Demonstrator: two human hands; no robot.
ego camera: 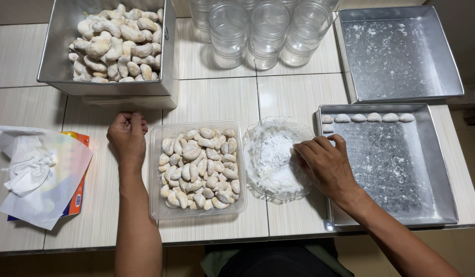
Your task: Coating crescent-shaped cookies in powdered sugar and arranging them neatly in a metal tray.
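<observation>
Fingers of the right hand (pixel 327 166) are dipping, loosely curled, into the powder bowl (pixel 258 136); left hand (pixel 127 136) is resting fisted beside the cookie tub (pixel 156 205)

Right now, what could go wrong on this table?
1. The glass bowl of white powder sits between the plastic tub and the metal tray; the right hand working in it could scatter powder.
2. That tray's near edge lies close to the table edge; a nudge might tip it.

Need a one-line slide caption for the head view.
Right hand dips into clear dish of white powder; left hand rests beside clear plastic tub of pale crescent cookies.
</observation>
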